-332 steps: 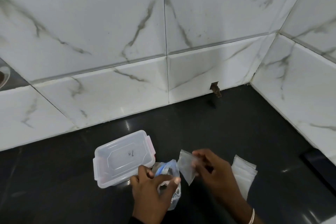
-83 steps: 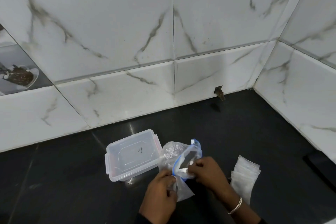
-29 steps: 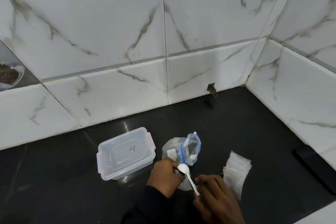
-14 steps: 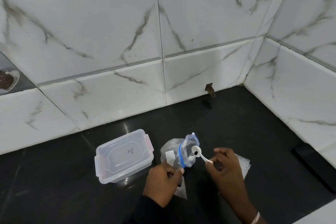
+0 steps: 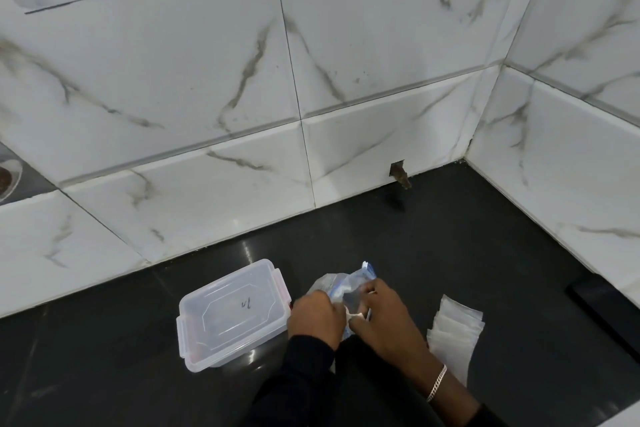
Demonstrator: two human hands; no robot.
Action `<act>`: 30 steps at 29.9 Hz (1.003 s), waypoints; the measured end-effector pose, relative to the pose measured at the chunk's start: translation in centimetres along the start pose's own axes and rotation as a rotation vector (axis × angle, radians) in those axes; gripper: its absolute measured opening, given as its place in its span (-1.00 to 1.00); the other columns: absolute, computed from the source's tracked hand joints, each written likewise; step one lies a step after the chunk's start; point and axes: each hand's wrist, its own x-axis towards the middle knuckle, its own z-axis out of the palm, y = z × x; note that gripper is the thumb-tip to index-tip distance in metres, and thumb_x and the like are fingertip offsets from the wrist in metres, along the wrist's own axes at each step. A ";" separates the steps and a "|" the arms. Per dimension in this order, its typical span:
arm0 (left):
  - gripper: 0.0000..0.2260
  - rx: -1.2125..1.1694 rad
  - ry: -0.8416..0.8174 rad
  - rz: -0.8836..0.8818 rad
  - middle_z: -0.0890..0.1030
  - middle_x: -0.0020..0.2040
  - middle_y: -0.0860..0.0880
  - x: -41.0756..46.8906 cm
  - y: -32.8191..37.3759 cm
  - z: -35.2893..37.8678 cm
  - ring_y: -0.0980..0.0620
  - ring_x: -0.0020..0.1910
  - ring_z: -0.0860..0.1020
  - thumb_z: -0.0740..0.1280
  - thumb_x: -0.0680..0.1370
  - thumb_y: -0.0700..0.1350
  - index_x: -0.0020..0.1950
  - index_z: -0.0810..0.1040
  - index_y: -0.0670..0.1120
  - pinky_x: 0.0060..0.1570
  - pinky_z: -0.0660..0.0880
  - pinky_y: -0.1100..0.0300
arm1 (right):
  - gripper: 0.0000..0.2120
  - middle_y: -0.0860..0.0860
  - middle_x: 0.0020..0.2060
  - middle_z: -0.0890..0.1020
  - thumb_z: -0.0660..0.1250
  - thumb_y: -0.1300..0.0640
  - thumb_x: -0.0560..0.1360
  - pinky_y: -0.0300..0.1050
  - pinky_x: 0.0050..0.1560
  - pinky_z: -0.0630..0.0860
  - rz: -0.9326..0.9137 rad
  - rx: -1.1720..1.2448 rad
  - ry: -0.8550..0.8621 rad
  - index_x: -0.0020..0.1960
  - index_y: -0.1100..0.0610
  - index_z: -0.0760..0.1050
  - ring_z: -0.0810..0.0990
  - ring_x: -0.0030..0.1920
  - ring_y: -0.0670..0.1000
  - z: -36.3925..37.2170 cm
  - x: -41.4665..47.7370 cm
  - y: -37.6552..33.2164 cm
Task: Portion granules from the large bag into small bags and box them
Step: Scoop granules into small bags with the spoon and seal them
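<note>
Gripping large bag [image 5: 349, 284] with both hands | box [image 5: 232, 314] just left | small bags [image 5: 455, 329] right

A home kitchen corner is suggested. A glossy black stone bench [image 5: 450, 253] is met on two sides by white marble-patterned wall tiles [image 5: 207, 80]. A clear plastic food box [image 5: 235, 312] with clip latches is set on the bench, and a dish of dark food [image 5: 7, 177] is glimpsed at the left edge.

Box [image 5: 232, 314] left of large bag [image 5: 349, 288]; small bags [image 5: 453, 333] right, on counter [image 5: 450, 246].
</note>
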 end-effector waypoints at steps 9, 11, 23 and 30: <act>-0.79 -0.203 0.018 0.121 0.59 -0.30 0.00 -1.6 -6.7 -2.5 0.08 -0.29 0.56 0.33 0.50 -0.02 -0.30 0.57 -0.08 -0.18 0.56 0.10 | -0.85 -0.05 0.41 0.40 0.33 -0.01 0.42 0.03 0.27 0.45 -0.157 -0.223 0.159 -0.21 0.04 0.59 0.23 0.44 0.06 0.9 -1.0 -1.7; -0.79 -0.212 0.022 0.179 0.58 -0.27 0.02 -2.1 -7.4 -3.3 0.09 -0.28 0.55 0.33 0.50 -0.04 -0.30 0.57 -0.08 -0.19 0.55 0.12 | -0.88 -0.04 0.42 0.39 0.35 0.01 0.38 0.09 0.26 0.44 -0.171 -0.250 0.182 -0.22 0.03 0.60 0.23 0.46 0.13 1.2 -1.3 -3.1; -0.75 -0.316 0.079 0.500 0.51 -0.36 0.10 -4.3 -8.8 -7.1 0.09 -0.29 0.50 0.24 0.43 0.04 -0.39 0.49 -0.05 -0.27 0.47 0.15 | -0.89 0.03 0.41 0.40 0.51 0.01 0.27 0.16 0.02 0.57 -0.222 -0.315 0.157 -0.29 0.00 0.60 0.18 0.45 0.18 -0.4 -2.7 -5.5; -0.85 -0.330 0.111 0.551 0.53 -0.30 0.20 -5.5 -9.5 -7.9 0.14 -0.23 0.53 0.27 0.47 -0.01 -0.31 0.51 0.10 -0.24 0.42 0.40 | -0.87 -0.08 0.55 0.17 0.30 -0.04 0.39 0.10 0.25 0.33 -0.325 -0.182 0.126 -0.12 -0.08 0.59 -0.05 0.56 0.15 -0.1 -4.6 -5.1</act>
